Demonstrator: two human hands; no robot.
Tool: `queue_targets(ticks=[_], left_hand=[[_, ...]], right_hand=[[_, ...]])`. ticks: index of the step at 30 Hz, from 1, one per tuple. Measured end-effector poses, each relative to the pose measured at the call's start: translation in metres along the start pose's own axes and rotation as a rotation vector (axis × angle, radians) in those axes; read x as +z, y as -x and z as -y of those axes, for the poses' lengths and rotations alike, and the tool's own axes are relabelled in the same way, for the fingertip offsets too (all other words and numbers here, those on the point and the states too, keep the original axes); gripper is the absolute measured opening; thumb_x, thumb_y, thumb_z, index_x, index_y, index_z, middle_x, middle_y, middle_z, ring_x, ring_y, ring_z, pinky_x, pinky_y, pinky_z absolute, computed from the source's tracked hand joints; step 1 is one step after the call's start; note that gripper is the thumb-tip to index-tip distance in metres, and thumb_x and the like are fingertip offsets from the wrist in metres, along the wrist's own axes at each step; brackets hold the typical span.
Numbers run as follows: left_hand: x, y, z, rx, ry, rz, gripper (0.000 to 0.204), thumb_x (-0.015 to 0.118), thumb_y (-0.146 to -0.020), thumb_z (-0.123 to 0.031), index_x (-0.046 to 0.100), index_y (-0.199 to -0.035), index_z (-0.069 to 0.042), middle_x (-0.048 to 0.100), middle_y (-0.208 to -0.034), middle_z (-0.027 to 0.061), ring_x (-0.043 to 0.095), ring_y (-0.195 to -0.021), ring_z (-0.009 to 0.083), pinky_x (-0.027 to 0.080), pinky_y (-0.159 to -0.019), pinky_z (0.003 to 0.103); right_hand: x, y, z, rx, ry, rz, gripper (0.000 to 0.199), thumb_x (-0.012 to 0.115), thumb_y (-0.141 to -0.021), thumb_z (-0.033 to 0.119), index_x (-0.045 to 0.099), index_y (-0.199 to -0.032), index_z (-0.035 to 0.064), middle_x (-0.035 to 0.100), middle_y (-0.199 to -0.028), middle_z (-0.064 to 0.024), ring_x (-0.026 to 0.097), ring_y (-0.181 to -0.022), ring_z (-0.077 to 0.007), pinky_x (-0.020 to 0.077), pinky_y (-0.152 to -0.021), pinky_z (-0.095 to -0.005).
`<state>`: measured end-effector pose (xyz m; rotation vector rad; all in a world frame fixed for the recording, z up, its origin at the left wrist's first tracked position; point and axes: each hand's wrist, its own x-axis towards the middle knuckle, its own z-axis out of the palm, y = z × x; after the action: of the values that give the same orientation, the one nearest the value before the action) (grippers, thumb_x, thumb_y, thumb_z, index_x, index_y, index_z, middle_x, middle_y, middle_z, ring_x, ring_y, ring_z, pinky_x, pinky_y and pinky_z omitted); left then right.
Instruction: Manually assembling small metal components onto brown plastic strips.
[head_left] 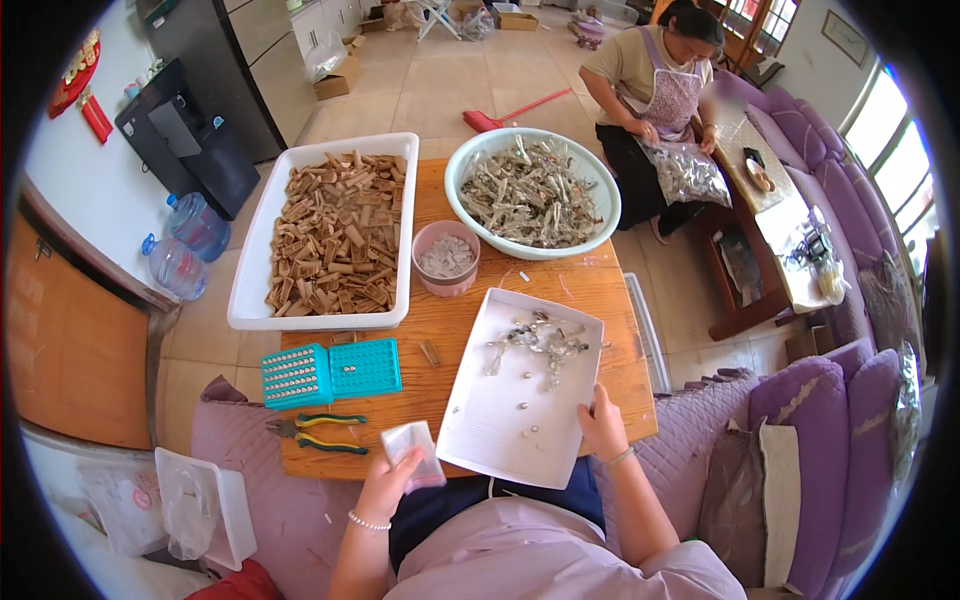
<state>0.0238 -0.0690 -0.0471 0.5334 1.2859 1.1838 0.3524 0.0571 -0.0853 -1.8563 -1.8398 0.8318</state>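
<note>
Pale beige tiles cover the floor (440,105); a white wall (75,165) rises on the left, with an orange-brown door (70,340) set in it and a red ornament (75,75) hung above; a black water dispenser (180,140) stands nearby. A wooden table (425,390) occupies the middle, a mauve quilted cover (680,420) beside it; along the right runs a purple sofa (858,200); daylight enters brightly through the barred window (908,185) behind it.
</note>
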Motion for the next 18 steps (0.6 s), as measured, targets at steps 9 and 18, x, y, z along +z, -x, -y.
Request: queue_targets(ticks=[9, 18], left_hand=[[-0.025, 0.029, -0.003, -0.189, 0.088, -0.006, 0.030, 0.058, -0.090, -0.010, 0.053, -0.117, 0.002, 0.062, -0.106, 0.0137, 0.064, -0.091, 0.0242, 0.060, -0.070, 0.043], [0.023, 0.029, -0.008, -0.196, 0.071, 0.083, 0.028, 0.058, -0.091, -0.012, 0.055, -0.116, 0.002, 0.064, -0.106, 0.0115, 0.064, -0.093, 0.0194, 0.056, -0.078, 0.035]], right_hand=[[0.014, 0.021, 0.047, -0.234, -0.216, 0.114, 0.043, 0.054, -0.084, 0.012, 0.045, -0.126, 0.0038, 0.060, -0.067, -0.0220, 0.062, -0.063, -0.0379, 0.0491, -0.059, -0.0474], [0.002, 0.002, 0.019, -0.258, -0.081, -0.017, 0.043, 0.056, -0.083, 0.011, 0.049, -0.125, 0.0051, 0.059, -0.065, -0.0207, 0.060, -0.060, -0.0379, 0.0481, -0.056, -0.0474]])
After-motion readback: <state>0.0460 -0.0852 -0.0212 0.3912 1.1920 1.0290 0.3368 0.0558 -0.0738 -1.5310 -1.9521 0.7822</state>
